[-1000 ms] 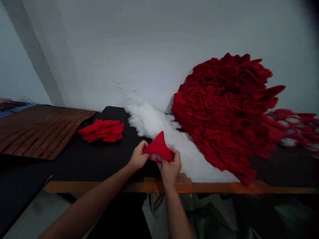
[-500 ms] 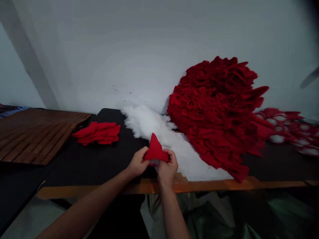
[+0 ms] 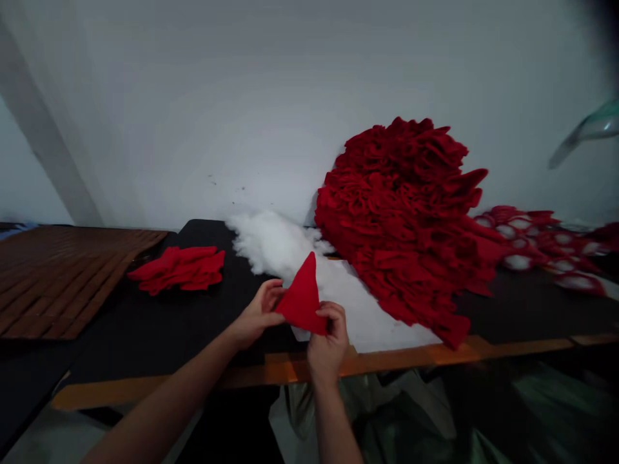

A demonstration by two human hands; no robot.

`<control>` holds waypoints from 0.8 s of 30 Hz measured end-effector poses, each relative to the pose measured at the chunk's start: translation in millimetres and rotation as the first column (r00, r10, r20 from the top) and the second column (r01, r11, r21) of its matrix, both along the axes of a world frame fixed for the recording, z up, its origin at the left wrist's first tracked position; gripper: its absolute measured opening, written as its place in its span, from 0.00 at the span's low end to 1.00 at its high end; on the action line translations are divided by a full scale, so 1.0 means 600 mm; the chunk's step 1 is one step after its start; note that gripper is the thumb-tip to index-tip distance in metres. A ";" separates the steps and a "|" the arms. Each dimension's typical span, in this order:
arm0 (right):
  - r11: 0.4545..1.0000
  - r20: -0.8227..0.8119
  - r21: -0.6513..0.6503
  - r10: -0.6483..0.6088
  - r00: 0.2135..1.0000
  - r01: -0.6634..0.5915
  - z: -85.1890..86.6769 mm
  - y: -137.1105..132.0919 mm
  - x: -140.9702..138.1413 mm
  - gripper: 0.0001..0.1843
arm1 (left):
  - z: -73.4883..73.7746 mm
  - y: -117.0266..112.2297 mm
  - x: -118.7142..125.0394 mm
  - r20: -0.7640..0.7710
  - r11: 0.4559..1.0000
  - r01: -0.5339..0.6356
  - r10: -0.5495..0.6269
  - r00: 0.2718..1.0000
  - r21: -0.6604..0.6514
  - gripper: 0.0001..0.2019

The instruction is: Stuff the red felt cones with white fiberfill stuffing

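A red felt triangle (image 3: 302, 299) stands point-up between my hands, in front of the white stuffing. My left hand (image 3: 256, 314) holds its left corner between thumb and fingers. My right hand (image 3: 329, 336) pinches its lower right edge, with the fingers partly curled over the felt. Any filling inside the felt is hidden. Behind it, loose white polyester stuffing (image 3: 285, 248) lies in a long drift across the black tabletop (image 3: 203, 335). A large heap of red felt pieces (image 3: 396, 219) rises just right of my right hand.
A flat pile of red felt pieces (image 3: 176, 269) lies left of my hands, beside a brown slatted mat (image 3: 62, 277). Stuffed red pieces (image 3: 532, 245) sit at far right. An orange strip (image 3: 290, 368) runs along the table's near edge. A white wall stands behind.
The view has shifted, moving the scene left and down. The felt triangle now stands flatter and taller, with less white showing at its base. My left hand has moved slightly apart from my right.
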State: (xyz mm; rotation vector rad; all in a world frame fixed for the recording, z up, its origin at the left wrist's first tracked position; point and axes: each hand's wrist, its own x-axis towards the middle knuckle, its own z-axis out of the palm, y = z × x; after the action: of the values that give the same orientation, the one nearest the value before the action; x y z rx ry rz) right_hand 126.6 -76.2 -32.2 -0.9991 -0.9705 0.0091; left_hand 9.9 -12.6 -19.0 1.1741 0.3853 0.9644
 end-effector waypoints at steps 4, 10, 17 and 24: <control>0.972 -0.183 -0.017 0.226 0.957 -0.233 -0.009 0.003 0.006 0.07 | 0.024 -0.013 0.018 0.230 0.896 0.302 -0.235 0.944 -0.326 0.29; 0.958 -0.424 -0.285 -0.102 0.900 -0.026 -0.043 -0.017 -0.013 0.11 | 0.034 -0.030 0.069 0.205 0.855 -0.120 0.254 0.945 -0.504 0.22; 0.952 0.144 -0.293 -0.049 0.988 0.090 -0.063 -0.046 -0.046 0.19 | 0.024 -0.043 0.082 0.207 0.850 -0.108 0.246 0.947 -0.515 0.22; 0.958 0.417 -0.280 0.058 0.907 0.068 -0.045 -0.051 -0.033 0.26 | 0.030 -0.062 0.077 0.117 0.875 -0.110 0.186 0.976 -0.470 0.18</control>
State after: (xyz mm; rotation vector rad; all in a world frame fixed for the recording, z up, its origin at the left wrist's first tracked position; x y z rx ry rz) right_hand 106.9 -106.7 -59.0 -1.3056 -1.3924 -0.0752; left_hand 55.9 -49.7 -1.2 0.6337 0.5487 1.0217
